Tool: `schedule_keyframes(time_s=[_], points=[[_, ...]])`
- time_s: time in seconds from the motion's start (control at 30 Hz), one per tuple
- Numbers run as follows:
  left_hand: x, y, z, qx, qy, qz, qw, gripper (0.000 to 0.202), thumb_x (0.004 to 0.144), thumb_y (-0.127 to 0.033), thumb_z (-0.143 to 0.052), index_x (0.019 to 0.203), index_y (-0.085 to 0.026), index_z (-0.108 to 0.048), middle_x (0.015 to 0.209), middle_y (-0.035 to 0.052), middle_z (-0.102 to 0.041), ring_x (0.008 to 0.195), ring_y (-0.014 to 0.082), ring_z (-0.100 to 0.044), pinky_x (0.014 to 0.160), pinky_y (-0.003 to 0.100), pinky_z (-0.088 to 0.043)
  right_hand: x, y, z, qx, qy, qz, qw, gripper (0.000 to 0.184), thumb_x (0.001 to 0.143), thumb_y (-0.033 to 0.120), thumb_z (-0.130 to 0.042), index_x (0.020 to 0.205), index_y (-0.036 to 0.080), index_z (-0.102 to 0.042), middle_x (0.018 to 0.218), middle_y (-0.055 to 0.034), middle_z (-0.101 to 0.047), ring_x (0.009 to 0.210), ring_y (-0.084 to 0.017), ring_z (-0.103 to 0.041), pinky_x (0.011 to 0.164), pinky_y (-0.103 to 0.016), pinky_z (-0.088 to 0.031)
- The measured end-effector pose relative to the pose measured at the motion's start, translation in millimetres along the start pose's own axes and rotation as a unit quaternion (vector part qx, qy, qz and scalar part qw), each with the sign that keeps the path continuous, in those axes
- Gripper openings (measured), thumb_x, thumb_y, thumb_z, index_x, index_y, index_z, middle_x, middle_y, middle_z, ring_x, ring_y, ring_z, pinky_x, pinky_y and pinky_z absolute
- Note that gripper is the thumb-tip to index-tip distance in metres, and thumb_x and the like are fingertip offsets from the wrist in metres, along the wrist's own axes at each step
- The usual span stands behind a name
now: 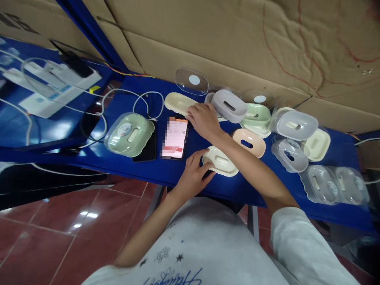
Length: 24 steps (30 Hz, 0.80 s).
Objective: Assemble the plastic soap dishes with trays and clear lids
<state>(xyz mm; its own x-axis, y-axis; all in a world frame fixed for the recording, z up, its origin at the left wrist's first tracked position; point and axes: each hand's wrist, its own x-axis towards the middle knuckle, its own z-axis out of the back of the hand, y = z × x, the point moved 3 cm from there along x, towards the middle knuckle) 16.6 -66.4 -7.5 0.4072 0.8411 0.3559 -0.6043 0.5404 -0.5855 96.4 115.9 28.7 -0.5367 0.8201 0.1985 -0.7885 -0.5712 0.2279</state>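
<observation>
My left hand (192,176) grips the left end of a cream soap dish (222,161), thumb and fingers around its rim, near the table's front edge. Reaching across, my right hand (205,120) has its fingers closed on the right end of a shallow cream oval tray (178,103) farther back. Right of the left hand's dish lies a peach oval piece with a slot (249,143). Just beyond my right hand sits a grey slotted piece (229,106). My right forearm passes over the cream dish's edge.
A lit phone (175,138) lies left of my hands, beside a lidded green soap box (130,134). Green (257,114) and grey (297,124) soap boxes stand at right. A clear lid (191,81) leans at the back. Cables and a power strip (59,87) occupy the left.
</observation>
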Motion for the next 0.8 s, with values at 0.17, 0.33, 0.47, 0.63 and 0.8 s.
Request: schedule_keyframes(time_s=[0.17,0.33,0.47,0.63,0.8], points=[[-1.9,3.1,-0.8,0.005,-0.001,0.019,1.000,0.016,0.103,-0.024,-0.071,0.119,-0.021,-0.068,0.153,0.0182,-0.054,0.141,0.0350,-0.057,0.112,0.054,-0.053,-126.3,5.2,76.2,0.143,-0.122,0.002,0.982,0.016,0.111,0.033,-0.061,0.120,0.024,-0.071,0.113,-0.0073,-0.077,0.108,-0.026,-0.070,0.097,-0.044,-0.052],[1.6,10.4,-0.7,-0.013,-0.028,0.045,0.998,0.018,0.104,-0.023,-0.070,0.122,-0.021,-0.066,0.148,0.0166,-0.058,0.138,0.0325,-0.060,0.108,0.051,-0.057,-285.7,24.9,78.1,0.147,-0.086,-0.075,0.982,0.023,0.104,0.017,-0.069,0.125,0.025,-0.070,0.108,-0.0047,-0.078,0.100,-0.023,-0.073,0.097,-0.044,-0.054],[8.6,11.8,9.8,-0.040,-0.062,0.067,0.995,0.009,0.104,-0.023,-0.071,0.113,-0.025,-0.070,0.144,0.0110,-0.059,0.132,0.0282,-0.063,0.101,0.044,-0.061,-333.3,38.5,48.7,0.080,-0.085,-0.107,0.987,0.029,0.102,0.012,-0.068,0.128,0.024,-0.072,0.105,-0.0054,-0.077,0.099,-0.023,-0.074,0.101,-0.047,-0.054],[20.7,-0.7,24.8,-0.024,-0.088,0.065,0.994,0.010,0.104,-0.025,-0.072,0.114,-0.025,-0.071,0.138,0.0090,-0.061,0.125,0.0267,-0.065,0.100,0.044,-0.060,-306.5,23.8,32.7,0.079,-0.090,-0.112,0.986,0.033,0.103,0.017,-0.067,0.134,0.028,-0.073,0.111,-0.0073,-0.077,0.109,-0.027,-0.074,0.103,-0.048,-0.058],[15.8,-18.9,17.4,0.003,-0.070,0.023,0.997,0.011,0.103,-0.024,-0.073,0.114,-0.024,-0.068,0.134,0.0098,-0.064,0.125,0.0271,-0.062,0.104,0.046,-0.056,-272.7,3.7,34.7,0.098,-0.163,-0.096,0.977,0.040,0.104,0.026,-0.070,0.143,0.030,-0.066,0.124,-0.0102,-0.076,0.120,-0.029,-0.073,0.101,-0.046,-0.061]])
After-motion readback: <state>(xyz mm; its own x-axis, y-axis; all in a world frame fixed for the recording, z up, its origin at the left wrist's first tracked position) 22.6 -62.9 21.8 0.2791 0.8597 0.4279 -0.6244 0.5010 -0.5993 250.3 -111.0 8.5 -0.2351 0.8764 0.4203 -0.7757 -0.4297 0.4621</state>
